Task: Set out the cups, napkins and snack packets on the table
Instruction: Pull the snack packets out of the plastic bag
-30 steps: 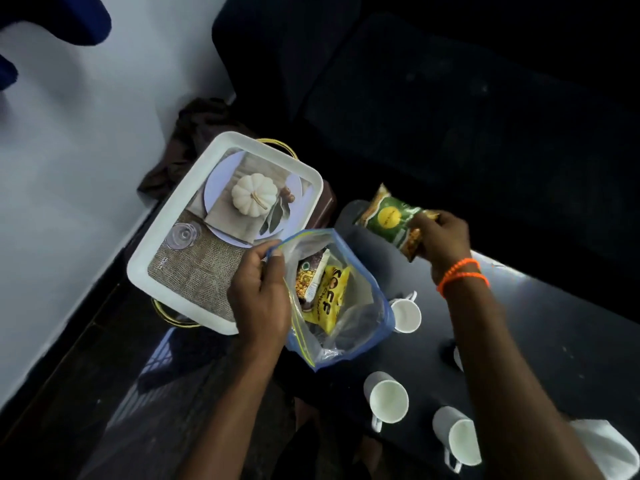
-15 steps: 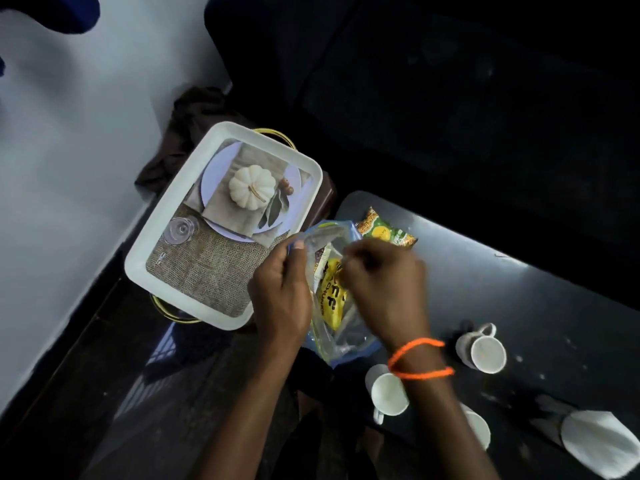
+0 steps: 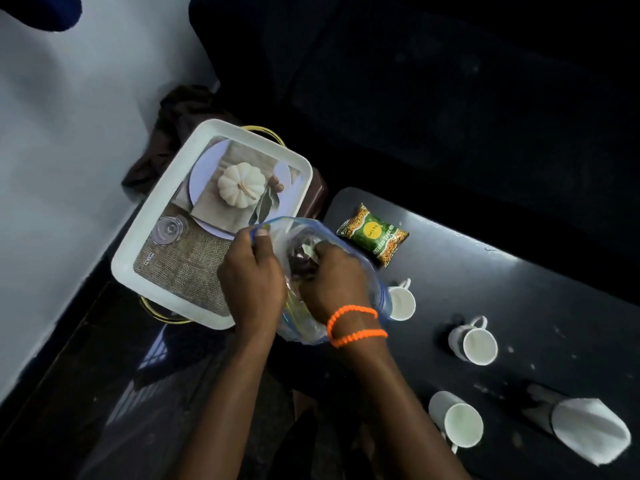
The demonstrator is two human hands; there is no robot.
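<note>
Right hand (image 3: 332,282) moved into plastic bag (image 3: 367,271), fingers hidden; green packet (image 3: 375,234) beside; left hand (image 3: 252,282) pinches rim.

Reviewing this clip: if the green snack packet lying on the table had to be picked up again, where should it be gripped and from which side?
Probably by a crimped short end, approached from above. The green snack packet lies flat and diagonal on the dark table, clear of the cups, so its sealed ends give thin flaps for a pinch grip.

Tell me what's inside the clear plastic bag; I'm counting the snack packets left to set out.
The right hand reaches inside the clear plastic bag, and the left hand pinches its rim. Something dark and crumpled shows by the fingers. The hands cover the rest, so no packet count is possible.
</note>
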